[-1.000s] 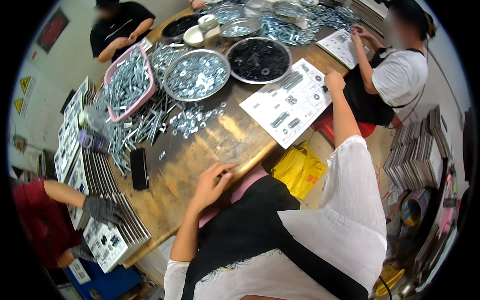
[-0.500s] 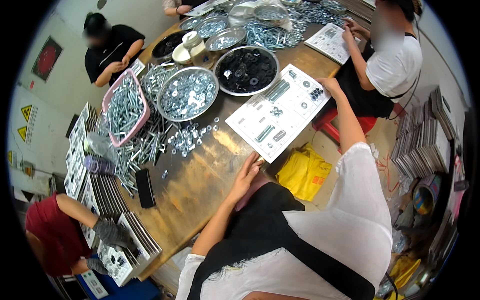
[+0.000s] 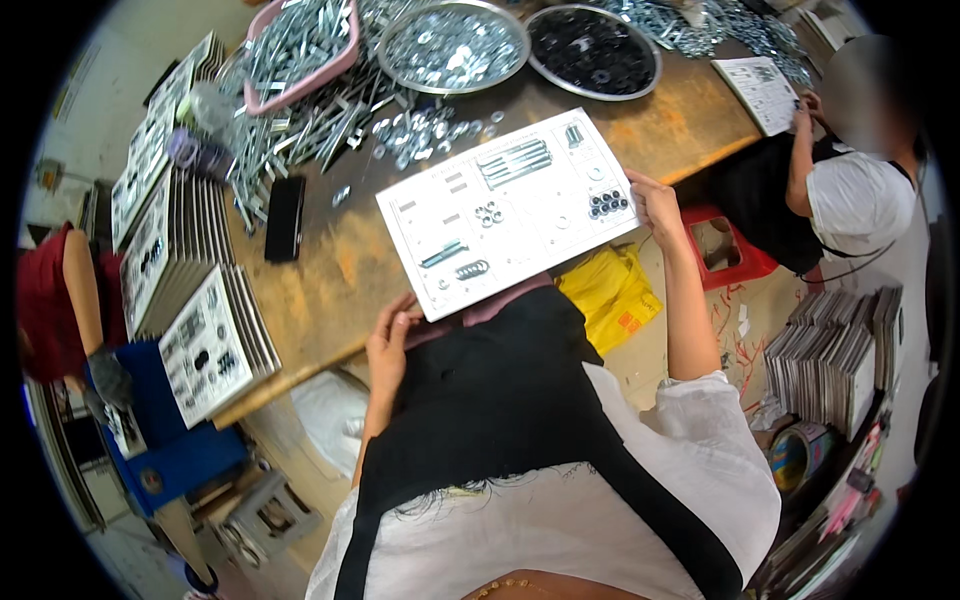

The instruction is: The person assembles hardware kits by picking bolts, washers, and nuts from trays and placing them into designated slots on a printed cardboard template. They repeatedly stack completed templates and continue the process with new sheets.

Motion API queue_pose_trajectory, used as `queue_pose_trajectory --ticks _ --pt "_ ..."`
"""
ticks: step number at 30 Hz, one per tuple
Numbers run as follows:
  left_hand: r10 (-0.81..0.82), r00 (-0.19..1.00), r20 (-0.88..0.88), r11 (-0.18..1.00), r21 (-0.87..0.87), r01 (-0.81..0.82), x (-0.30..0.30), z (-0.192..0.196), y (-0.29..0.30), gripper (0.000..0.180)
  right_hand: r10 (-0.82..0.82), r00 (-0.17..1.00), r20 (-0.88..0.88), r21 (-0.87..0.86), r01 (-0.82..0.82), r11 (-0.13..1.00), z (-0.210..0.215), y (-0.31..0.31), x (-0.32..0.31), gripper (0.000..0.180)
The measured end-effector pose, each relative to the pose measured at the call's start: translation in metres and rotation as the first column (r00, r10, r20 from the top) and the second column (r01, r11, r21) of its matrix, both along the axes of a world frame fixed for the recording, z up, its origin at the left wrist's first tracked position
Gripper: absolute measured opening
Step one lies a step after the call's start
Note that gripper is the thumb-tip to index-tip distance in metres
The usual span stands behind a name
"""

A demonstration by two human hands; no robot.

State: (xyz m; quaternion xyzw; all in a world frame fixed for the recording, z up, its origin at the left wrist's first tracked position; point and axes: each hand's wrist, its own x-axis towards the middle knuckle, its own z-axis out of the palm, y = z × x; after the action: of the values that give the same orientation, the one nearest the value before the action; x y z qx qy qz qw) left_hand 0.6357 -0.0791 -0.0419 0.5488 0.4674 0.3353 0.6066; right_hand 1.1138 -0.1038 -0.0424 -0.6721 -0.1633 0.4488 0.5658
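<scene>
A white printed board [image 3: 540,230] carries bolts, nuts, washers and small black pieces set out in groups. It lies slanted across the table's near edge, over my apron. My right hand [image 3: 655,205] grips its right edge, thumb on top and fingers closed. At the near left corner, my left hand [image 3: 388,345] has its fingers curled against the board's edge; some fingertips are hidden. Loose nuts and washers [image 3: 425,135] lie on the table just beyond the board.
Beyond are a metal bowl of washers [image 3: 455,50], a bowl of black washers [image 3: 595,55] and a pink basket of bolts [image 3: 300,50]. A phone [image 3: 285,220] and stacked boards [image 3: 215,345] lie leftward. Co-workers sit right and stand left; a red stool [image 3: 725,250] is at right.
The board has turned to lie more level and come nearer to me, my hands moving with it. My view has shifted down. The gloved co-worker's hands have left the stacked boards.
</scene>
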Motion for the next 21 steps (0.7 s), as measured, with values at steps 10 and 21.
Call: queue_pose_trajectory --ticks 10,21 --pt "0.275 0.956 -0.105 0.959 0.108 -0.264 -0.11 -0.008 0.004 0.036 0.112 0.977 -0.182 0.023 -0.11 0.994 0.01 0.014 -0.13 0.041" --pt "0.326 0.939 -0.107 0.944 0.083 -0.318 -0.135 -0.013 0.007 0.032 0.203 0.757 0.621 0.035 -0.285 0.958 -0.016 0.05 -0.097 0.029"
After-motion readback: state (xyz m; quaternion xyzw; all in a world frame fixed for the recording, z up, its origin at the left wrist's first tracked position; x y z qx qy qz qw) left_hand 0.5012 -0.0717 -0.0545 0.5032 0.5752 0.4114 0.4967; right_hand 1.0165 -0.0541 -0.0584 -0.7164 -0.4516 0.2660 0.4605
